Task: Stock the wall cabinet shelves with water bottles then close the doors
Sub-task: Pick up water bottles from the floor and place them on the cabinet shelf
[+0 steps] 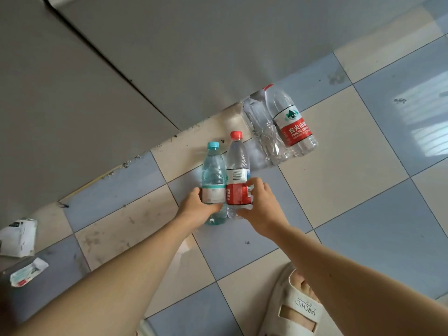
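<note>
Fingers of left hand point(196, 207) curled round blue-capped bottle point(213, 175), right hand point(260, 209) round touching red-capped bottle point(238, 170).

My left hand point(197, 206) grips one bottle point(213, 180), my right hand point(260, 207) another bottle point(238, 175) touching it; two more bottles point(278, 124) stand behind, rightward, against the cabinet point(145, 57).

just one head cam, pointing steeply down at the blue-and-cream tiled floor point(339, 166), close above both outstretched arms.
</note>
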Demonstrator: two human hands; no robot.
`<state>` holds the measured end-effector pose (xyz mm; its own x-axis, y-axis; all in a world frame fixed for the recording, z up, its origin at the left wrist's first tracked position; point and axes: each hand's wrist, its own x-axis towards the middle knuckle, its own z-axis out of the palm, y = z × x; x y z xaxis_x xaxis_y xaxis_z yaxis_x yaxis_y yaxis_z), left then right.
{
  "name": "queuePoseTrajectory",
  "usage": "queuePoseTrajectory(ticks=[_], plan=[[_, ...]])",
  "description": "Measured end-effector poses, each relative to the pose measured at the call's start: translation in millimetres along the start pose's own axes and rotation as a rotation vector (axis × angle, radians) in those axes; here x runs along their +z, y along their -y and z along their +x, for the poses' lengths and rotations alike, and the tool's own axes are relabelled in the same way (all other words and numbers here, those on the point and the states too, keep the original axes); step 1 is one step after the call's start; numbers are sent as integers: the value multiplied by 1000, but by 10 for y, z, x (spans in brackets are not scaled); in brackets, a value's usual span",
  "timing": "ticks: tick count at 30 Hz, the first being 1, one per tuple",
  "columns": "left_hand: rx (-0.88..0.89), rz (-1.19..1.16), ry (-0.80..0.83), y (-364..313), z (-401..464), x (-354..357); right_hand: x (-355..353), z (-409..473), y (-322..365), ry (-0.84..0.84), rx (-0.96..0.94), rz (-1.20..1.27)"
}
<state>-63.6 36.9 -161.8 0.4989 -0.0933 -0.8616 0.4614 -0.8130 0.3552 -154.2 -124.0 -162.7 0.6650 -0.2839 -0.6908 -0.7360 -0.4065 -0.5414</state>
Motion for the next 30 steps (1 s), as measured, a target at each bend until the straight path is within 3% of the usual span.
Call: queuePoseTrajectory(ticks=[6, 11, 15, 22, 30], plan=[[69, -50, -101, -193, 168, 0, -127, 302, 223, -182, 42, 106], [151, -88, -161, -381, 368, 24, -115, 634, 316, -125, 97, 140], [171, -161, -109, -343, 418, -20, -103, 724, 322, -91, 120, 163], [206, -166, -171, -318, 173, -161, -149, 397, 324, -72, 183, 171], [376, -141, -386, -413, -321, -335, -566, 9, 568, -281, -105, 216]])
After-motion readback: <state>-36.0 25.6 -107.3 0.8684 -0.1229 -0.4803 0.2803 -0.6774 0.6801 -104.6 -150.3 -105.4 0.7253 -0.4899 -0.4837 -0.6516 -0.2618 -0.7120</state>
